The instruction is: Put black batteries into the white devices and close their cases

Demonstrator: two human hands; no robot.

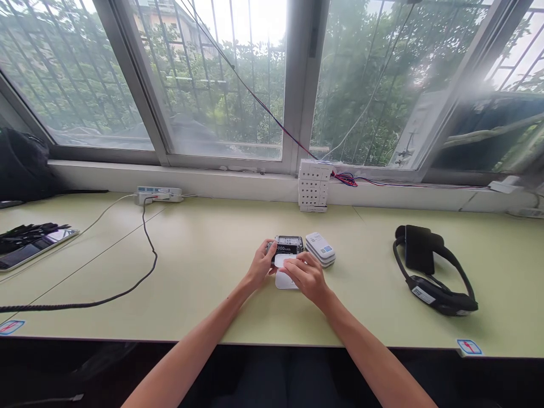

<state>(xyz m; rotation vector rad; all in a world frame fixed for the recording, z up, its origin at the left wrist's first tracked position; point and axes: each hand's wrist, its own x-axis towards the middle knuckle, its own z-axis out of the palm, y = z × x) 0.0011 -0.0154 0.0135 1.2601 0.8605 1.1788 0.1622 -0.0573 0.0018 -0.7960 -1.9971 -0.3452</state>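
Observation:
My left hand (261, 263) is closed around the left side of a small opened device (289, 247). Its dark inner face bears print ending in "000mAh", and a silvery part shows along its far edge. A small white rounded plate (280, 259) is pinched by my right hand (309, 275), just in front of the device. Whether the plate touches the device I cannot tell. Beneath my right fingers a white rounded cover (285, 280) lies on the table, partly hidden. To the right of the device sits a short stack of white rounded devices (320, 249) with printed labels.
Against the sill stands a white block of stacked boxes (313, 187); red and blue wires (346, 179) lie beside it. A black headset (436, 272) rests at right. At left are a power strip (159, 194), a black cable (148, 275) and a tablet (34, 249).

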